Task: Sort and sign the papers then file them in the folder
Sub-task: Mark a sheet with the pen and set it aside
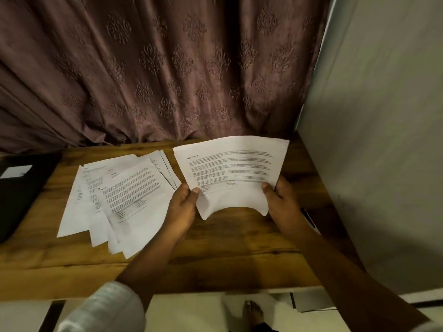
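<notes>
**Figure: sorting stage, head view.** Nearest me, the left grip [183, 204] and right grip [280, 197] each pinch a lower side edge of a thin sheaf of printed sheets [232, 168]. The thumbs lie on top and the fingers underneath, so both grips are closed on the paper. The sheaf is raised off the wooden tabletop [215, 250] and bows between the grips, its near edge curling into an arch. The top sheet shows a heading beginning "Section", several blocks of text, and what look like signature lines just beyond the thumbs.

Just left of the left grip, a fan of loose papers [115, 200] lies flat, the sheets overlapping untidily. Well left of that sits a closed black folder [21, 188] with a white label. A slim dark object [309, 218] just right of the right grip may be a pen, but I cannot tell. A patterned curtain [167, 68] hangs beyond the tabletop.

I judge that sorting is the step in hand, and I see no sign that signing or filing has begun. The next move calls for laying the sheaf flat in its own place, apart from the fan. That would free one grip to pick up more sheets without creasing the limp paper.
</notes>
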